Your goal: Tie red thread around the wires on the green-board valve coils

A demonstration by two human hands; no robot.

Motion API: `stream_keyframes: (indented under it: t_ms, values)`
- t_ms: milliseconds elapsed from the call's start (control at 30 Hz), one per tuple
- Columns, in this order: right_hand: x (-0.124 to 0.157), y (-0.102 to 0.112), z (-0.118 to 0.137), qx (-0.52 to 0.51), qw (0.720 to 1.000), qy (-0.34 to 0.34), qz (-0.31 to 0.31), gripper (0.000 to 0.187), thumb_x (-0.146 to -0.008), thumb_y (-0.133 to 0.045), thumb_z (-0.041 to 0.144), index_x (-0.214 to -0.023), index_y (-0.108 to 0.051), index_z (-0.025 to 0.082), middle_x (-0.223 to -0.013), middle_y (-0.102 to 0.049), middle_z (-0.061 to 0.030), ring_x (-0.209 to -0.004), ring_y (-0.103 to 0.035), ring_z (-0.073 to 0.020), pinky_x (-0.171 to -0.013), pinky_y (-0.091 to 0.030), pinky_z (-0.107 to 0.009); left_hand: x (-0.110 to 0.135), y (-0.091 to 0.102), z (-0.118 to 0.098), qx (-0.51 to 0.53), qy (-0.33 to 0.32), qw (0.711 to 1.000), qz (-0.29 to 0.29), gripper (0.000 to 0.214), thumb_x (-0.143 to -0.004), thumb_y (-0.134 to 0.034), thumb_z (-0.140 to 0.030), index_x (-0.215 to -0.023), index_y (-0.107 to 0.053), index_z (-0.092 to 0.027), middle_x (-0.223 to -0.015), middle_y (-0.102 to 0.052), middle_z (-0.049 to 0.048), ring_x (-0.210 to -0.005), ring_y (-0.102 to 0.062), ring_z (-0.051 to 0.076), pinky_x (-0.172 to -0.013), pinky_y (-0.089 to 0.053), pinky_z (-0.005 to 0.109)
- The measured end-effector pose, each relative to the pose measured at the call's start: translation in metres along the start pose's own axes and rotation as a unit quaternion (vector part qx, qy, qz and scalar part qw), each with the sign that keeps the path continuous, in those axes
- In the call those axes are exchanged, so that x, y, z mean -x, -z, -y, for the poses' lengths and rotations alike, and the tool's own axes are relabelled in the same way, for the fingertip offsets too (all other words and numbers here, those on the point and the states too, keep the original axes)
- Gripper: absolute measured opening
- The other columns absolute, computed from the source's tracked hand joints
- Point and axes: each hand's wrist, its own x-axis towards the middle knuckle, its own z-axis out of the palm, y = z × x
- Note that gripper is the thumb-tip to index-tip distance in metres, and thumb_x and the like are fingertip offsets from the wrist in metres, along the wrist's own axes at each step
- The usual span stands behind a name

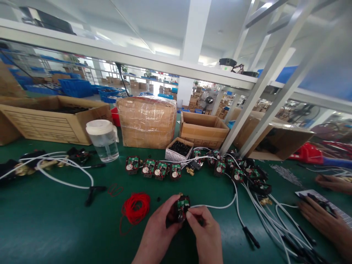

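My left hand is wrapped round a small black housing with a green circuit board in it, held just above the green bench. Thumb and index finger of my right hand are pinched together at the housing's right edge, by a white cable that runs off to the right. Whether those fingertips grip the cable's end or a wire is too small to make out. To the left lies a bundle of red wire. Beyond my hands stands a row of similar housings with green boards.
A lidded plastic cup of water stands at left. Behind are a wrapped carton, an open carton and a small box of black parts. Cabled units crowd the right, where another person's hands work. A metal shelf frame rises there.
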Motion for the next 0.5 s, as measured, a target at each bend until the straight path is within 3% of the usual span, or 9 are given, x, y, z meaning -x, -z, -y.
stream_keyframes:
  t_ms: [333, 500]
  values:
    - [0.001, -0.014, -0.007, -0.086, 0.995, -0.045, -0.022, 0.025, -0.082, -0.070, 0.044, -0.079, -0.068, 0.019, -0.077, -0.067, -0.0036, -0.073, -0.061, -0.0212, -0.070, -0.048, -0.030, 0.000, 0.000, -0.002, 0.002, 0.008, 1.000, -0.001, 0.067, -0.068, -0.064, -0.012, -0.132, -0.060, -0.030, -0.125, -0.071, 0.0021, -0.112, -0.066, 0.022, -0.100, -0.050, 0.034]
    - [-0.004, -0.010, -0.001, -0.120, 0.992, -0.040, 0.006, 0.020, -0.081, -0.069, 0.038, -0.075, -0.062, 0.020, -0.072, -0.060, 0.0007, -0.070, -0.055, -0.0181, -0.067, -0.044, -0.028, -0.001, 0.001, -0.001, -0.001, -0.007, 1.000, 0.001, 0.067, -0.067, -0.065, -0.011, -0.132, -0.061, -0.031, -0.125, -0.071, 0.0018, -0.115, -0.065, 0.023, -0.102, -0.049, 0.035]
